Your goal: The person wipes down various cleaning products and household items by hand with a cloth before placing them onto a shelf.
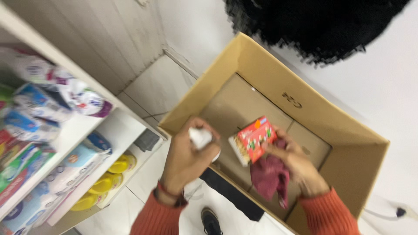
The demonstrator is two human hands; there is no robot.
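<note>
Hands over one open cardboard box (278, 93): left (187, 159) gripping one white object (201, 138), right (294, 163) clutching one red carton (253, 139) and one maroon cloth (270, 176)

- Small red carton (254, 139): glossy printed card.
- Maroon rag (270, 176): soft matt cloth.
- Big open box (278, 87): plain matt brown cardboard.
- Packets (82, 98), upper left shelf: shiny plastic film.
- Floor (156, 87): smooth pale tiles.

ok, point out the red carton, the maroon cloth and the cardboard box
red carton (254, 138), head view, middle of its printed front face
maroon cloth (269, 176), head view, bunched middle under the right hand
cardboard box (278, 76), head view, inner far wall
</note>
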